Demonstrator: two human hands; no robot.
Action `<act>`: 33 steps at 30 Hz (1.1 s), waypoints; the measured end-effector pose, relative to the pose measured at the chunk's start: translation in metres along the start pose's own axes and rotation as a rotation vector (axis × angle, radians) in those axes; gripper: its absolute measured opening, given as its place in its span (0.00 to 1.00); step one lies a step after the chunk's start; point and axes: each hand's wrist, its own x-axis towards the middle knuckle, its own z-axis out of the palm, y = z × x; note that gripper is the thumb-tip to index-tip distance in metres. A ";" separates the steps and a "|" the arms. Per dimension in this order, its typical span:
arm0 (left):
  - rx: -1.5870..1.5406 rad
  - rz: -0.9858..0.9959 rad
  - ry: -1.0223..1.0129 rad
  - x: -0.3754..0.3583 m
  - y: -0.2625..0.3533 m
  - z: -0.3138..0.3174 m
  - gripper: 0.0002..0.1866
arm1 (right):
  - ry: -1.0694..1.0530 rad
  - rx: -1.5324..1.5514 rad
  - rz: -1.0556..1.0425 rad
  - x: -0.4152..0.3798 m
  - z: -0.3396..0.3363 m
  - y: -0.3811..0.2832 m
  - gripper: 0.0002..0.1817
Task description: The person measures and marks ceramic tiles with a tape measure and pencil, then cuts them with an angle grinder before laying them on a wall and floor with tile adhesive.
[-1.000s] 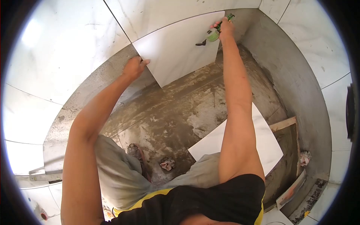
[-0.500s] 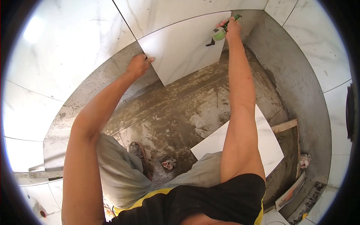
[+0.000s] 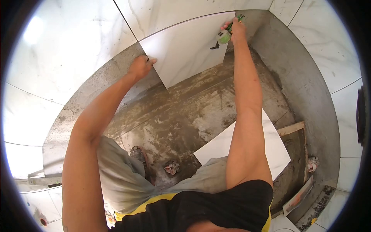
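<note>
While both arms reach forward in the head view, the white tile stands at the wall between the two hands, its upper edge along the tiled row above. As seen here, its long axis runs from the left hand up towards the right hand, so the upper right corner lies farther from the body than the left side. The left hand is at the left edge, fingers curled and thumb against the edge; how firmly they grasp it, I cannot tell. The right fingers are closed round a green tool over the opposite end, just below the upper right corner. A small dark piece shows beside the tool; whether it belongs to it is unclear. Each hand is nearest its own side of the tile, with the middle of the face uncovered. Below the tile's lower edge is the stained floor. A second tile lies partly under the right forearm, near a wooden strip, and a crumpled lump sits between the legs.
</note>
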 end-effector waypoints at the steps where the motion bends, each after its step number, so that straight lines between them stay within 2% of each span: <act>1: 0.009 0.012 0.016 -0.001 0.000 -0.001 0.24 | -0.002 0.001 -0.004 0.002 -0.002 0.002 0.14; 7: -0.023 0.057 0.034 0.002 -0.008 0.004 0.23 | 0.012 -0.029 -0.005 0.002 0.000 0.002 0.14; 28: -0.051 -0.036 -0.022 -0.003 0.002 -0.003 0.23 | 0.042 -0.023 -0.008 0.008 0.004 0.007 0.15; 33: -0.060 0.004 -0.022 -0.001 -0.003 -0.002 0.22 | 0.031 -0.009 -0.012 0.011 0.001 0.009 0.16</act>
